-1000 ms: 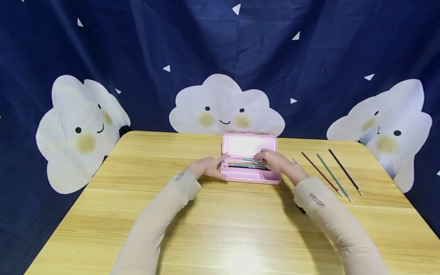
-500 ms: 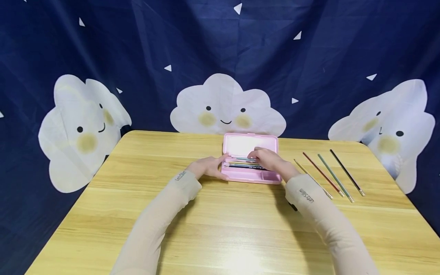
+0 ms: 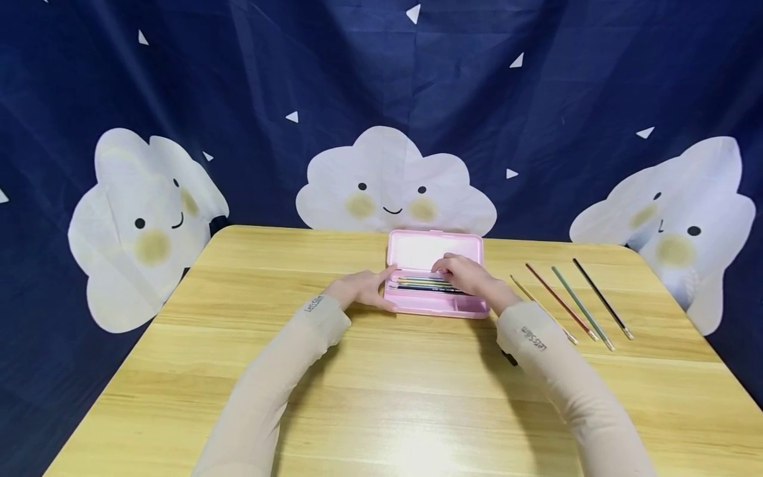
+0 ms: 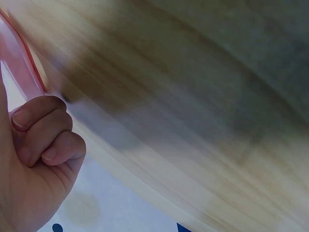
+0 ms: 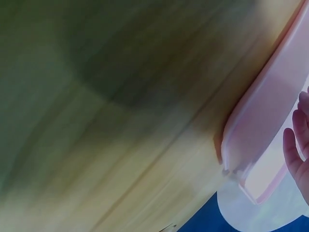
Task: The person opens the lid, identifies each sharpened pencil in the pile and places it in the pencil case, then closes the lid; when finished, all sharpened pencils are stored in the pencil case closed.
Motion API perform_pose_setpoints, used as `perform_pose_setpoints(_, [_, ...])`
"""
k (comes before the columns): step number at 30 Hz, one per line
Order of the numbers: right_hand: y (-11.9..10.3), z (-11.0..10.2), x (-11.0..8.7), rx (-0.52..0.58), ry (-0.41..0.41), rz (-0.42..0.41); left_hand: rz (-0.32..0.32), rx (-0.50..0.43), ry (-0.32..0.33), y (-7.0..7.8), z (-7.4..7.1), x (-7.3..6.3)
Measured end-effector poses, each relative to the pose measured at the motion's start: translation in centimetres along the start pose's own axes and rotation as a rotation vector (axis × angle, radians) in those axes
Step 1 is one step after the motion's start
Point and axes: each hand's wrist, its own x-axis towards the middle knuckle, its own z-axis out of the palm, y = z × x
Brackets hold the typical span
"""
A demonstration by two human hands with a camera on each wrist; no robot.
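A pink pencil case [image 3: 417, 303] lies with its lid raised near the far edge of the table. Several pencils [image 3: 420, 285] rest side by side inside it, their right ends hidden under my right hand. My left hand [image 3: 360, 289] grips the case's left end, index finger at the back and thumb at the front; its other fingers curl in, as the left wrist view shows. Over the right half of the case is my right hand [image 3: 467, 275], fingers loosely bent above the pencils. I see nothing held in it, though its fingertips are partly hidden.
To the right of the case, on the wooden table [image 3: 381, 391], lie a yellow pencil [image 3: 533, 299], a red pencil [image 3: 560, 301], a green pencil [image 3: 581, 308] and a black pencil [image 3: 602, 298]. A dark blue curtain [image 3: 256, 79] with clouds hangs behind.
My right hand has moved left along the case, then stayed over it. The teal pencil under its fingers now lies down among the others. My left hand keeps its hold.
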Motion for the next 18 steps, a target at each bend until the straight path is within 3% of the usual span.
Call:
perform_pose_setpoints(11, [0.6, -0.7, -1.7, 0.064, 0.035, -0.048, -0.003, -0.002, -0.006, 0.2, -0.2, -0.3])
perform_pose_setpoints(18, [1.3, -1.0, -3.2, 0.101, 0.024, -0.008, -0.006, -0.013, -0.013, 0.2, -0.2, -0.4])
